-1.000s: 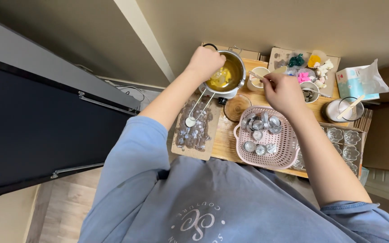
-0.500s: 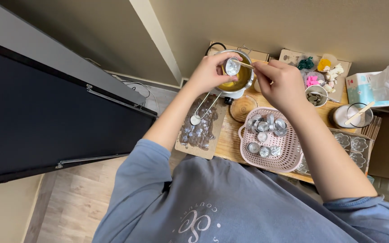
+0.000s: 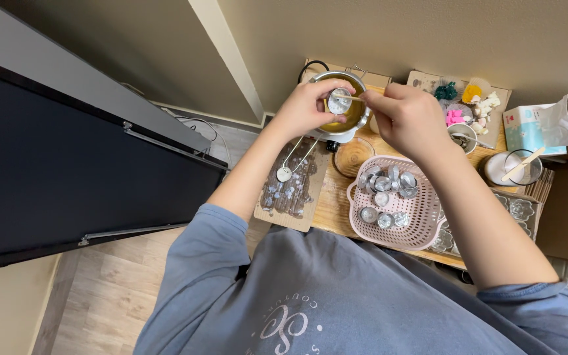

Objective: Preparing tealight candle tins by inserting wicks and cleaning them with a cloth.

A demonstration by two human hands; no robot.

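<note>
The left hand [image 3: 305, 108] now holds a small round metal cup [image 3: 339, 100] between the thumb and the fingers, lifted just above the metal pot [image 3: 361, 117] of yellow liquid; one second ago this hand was down at the rim of the pot and no cup could be seen in it. The right hand [image 3: 407, 119] has come across from the right side and is now very near the left one, its fingers closed in a narrow pinch on a thin wooden stick [image 3: 352, 98]. The far end of the stick lies over the open mouth of the cup, but I cannot tell if it touches the inside. Half a second ago the two hands were already together like this, so only a small adjustment happened since then. In my judgement the work has passed from reaching at the pot to treating the single cup with the stick, over the pot so that drops fall back in it. Below the right hand stands the pink basket [image 3: 422, 227] with more such cups, and below the left hand a long metal spoon [image 3: 290, 163] lies on a wooden board [image 3: 277, 215], both untouched.
</note>
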